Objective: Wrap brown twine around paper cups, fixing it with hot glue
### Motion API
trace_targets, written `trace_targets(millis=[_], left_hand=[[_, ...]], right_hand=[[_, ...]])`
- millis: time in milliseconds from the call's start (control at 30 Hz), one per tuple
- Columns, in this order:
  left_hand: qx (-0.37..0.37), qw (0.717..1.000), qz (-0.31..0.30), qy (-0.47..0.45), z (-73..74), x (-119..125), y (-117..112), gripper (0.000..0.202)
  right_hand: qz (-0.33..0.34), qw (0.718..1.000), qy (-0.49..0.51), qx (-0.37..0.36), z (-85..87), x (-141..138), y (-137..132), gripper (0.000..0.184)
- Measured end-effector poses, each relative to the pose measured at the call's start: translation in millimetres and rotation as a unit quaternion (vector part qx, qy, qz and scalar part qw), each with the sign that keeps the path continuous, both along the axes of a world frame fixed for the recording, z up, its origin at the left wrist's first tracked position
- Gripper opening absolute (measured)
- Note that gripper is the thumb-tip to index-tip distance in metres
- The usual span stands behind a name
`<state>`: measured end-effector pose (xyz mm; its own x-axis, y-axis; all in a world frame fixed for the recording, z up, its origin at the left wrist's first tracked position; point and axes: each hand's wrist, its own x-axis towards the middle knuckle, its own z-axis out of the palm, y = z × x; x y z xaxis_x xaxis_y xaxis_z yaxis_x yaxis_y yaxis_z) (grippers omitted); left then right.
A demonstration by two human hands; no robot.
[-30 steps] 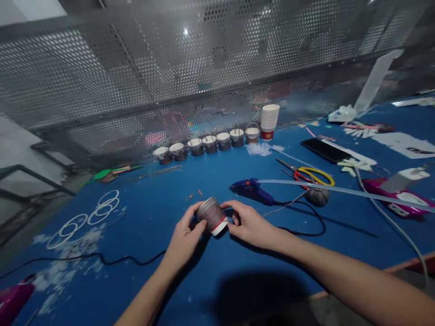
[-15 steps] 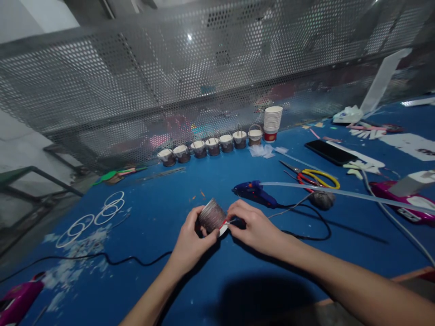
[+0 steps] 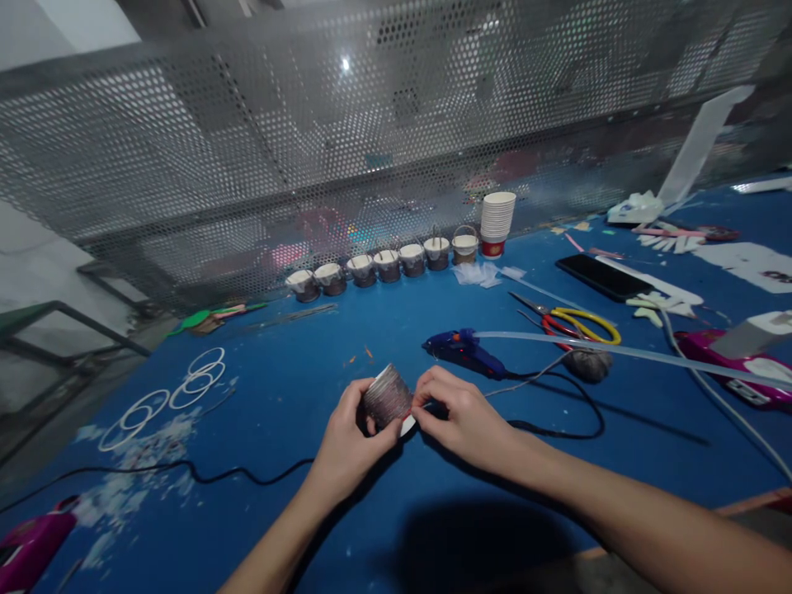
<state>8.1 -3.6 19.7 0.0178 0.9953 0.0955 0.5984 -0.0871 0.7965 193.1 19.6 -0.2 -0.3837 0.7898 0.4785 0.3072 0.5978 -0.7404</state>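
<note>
Both of my hands hold a small paper cup (image 3: 387,397) wrapped in dark string, tipped on its side above the blue table (image 3: 384,511). My left hand (image 3: 350,437) grips the cup from the left with the thumb on its wrapped wall. The fingers of my right hand (image 3: 461,417) pinch at the cup's white rim, where a thin string runs off toward a ball of string (image 3: 587,364).
A blue glue gun (image 3: 464,351) with a black cord lies just beyond my hands. Scissors (image 3: 572,318), a phone (image 3: 597,276), a row of wrapped cups (image 3: 384,266) and a stack of paper cups (image 3: 497,219) stand further back. White rings (image 3: 167,396) lie left.
The cup has been turned, its wrapped wall now facing up and its white rim mostly hidden. My right hand closed in on the rim. The view shifted slightly.
</note>
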Motion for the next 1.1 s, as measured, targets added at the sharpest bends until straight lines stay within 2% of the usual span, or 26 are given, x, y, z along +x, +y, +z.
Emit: trace_targets(millis=[233,467,600,933,1100], left_hand=[[0.007,1.0,0.012,-0.002,-0.9,0.4,0.3,0.03],[0.048,0.999,-0.001,0.004,-5.8,-1.9,-1.0,0.026],[0.068,0.998,-0.007,0.014,-4.9,-1.7,-1.3,0.024],[0.088,0.995,-0.001,0.051,-6.1,-2.2,-2.5,0.024],[0.084,0.996,0.005,0.036,-2.3,1.5,-2.1,0.025]], right_hand=[[-0.015,1.0,-0.006,0.003,-1.6,-1.3,-1.2,0.012],[-0.02,0.996,-0.004,-0.085,0.1,-2.8,-0.2,0.014],[-0.018,0.994,-0.001,-0.109,3.1,-3.7,-0.7,0.015],[-0.007,0.999,0.028,-0.031,1.2,-3.8,-4.7,0.014],[-0.017,0.999,0.026,-0.033,-0.3,-4.2,-4.9,0.015]])
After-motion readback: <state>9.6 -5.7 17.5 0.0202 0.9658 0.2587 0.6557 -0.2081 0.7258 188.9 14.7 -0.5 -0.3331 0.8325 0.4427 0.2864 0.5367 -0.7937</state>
